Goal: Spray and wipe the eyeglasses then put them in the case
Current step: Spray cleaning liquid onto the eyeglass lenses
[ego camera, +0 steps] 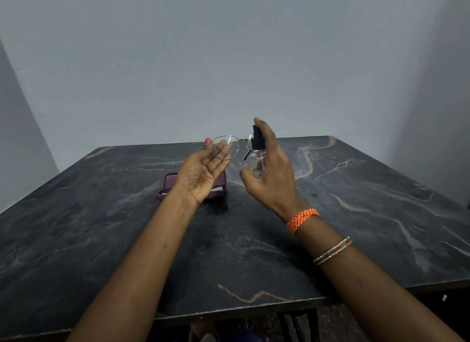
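My left hand [203,172] is raised palm up above the table and pinches the thin metal eyeglasses [227,148] by their left lens between thumb and fingers. My right hand [270,171] grips a small clear spray bottle [258,163] with a black nozzle, held upright right beside the glasses' other lens, the index finger resting on top of the nozzle. A purple glasses case [169,182] lies open on the table under my left hand, partly hidden by it, with something white inside.
The dark marble-patterned table [356,201] fills the view, its front edge close to me. A plain grey wall stands behind it. A dark chair back shows below the front edge at the bottom.
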